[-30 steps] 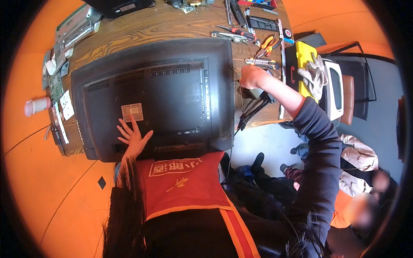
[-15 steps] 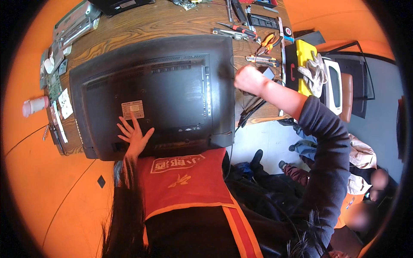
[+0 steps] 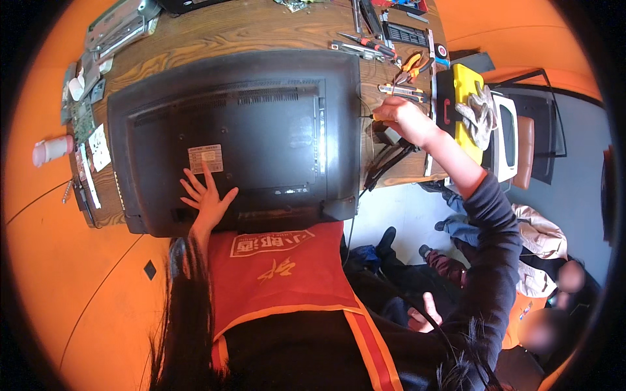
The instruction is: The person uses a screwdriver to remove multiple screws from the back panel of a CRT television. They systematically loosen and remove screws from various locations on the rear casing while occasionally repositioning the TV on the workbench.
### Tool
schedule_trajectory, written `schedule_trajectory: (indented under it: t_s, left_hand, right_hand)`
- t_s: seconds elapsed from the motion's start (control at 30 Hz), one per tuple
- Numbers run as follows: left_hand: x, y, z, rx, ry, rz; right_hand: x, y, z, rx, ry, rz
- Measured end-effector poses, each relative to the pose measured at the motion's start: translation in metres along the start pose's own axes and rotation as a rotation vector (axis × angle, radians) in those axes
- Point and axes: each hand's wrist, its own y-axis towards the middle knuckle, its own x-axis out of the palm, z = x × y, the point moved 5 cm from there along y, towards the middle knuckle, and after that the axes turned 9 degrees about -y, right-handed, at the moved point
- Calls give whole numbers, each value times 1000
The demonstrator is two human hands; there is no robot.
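While the left hand [image 3: 210, 199] lies spread on the rear cover [image 3: 274, 133] of a flat-panel television [image 3: 342, 85], the right hand [image 3: 405, 118] is curled beside the set's right edge around a yellow-handled tool [image 3: 376, 117], probably a screwdriver, whose thin dark shaft points left toward the frame. Judged by its closed casing, the television is at an early stage of work: the cover is in place, its rating label [image 3: 205, 158] attached, and no part appears lifted. Whether any fasteners are out is too small to tell; everything behind the cover is unexposed. The television lies back side up on the near part of the wooden table [image 3: 287, 29], under the left hand, whose extended fingers grasp nothing, and left of the right hand's grasp. Contact between shaft and frame cannot be made out. Beyond the right hand, on the far side, lie a utility knife [image 3: 404, 92] and orange-handled pliers [image 3: 412, 67].
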Motion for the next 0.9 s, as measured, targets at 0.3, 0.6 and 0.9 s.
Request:
schedule_trajectory:
  t_s: [0.3, 0.6, 0.9]
  left_hand:
    - [0, 0, -3, -6, -6, -2]
    - [1, 1, -5, -20, 7, 4]
    - [22, 14, 165, 828, -68, 363]
  right_hand:
    - [15, -3, 10, 297, -77, -52]
    - [21, -12, 19, 619, -83, -69]
    - [2, -14, 6, 248, 208, 88]
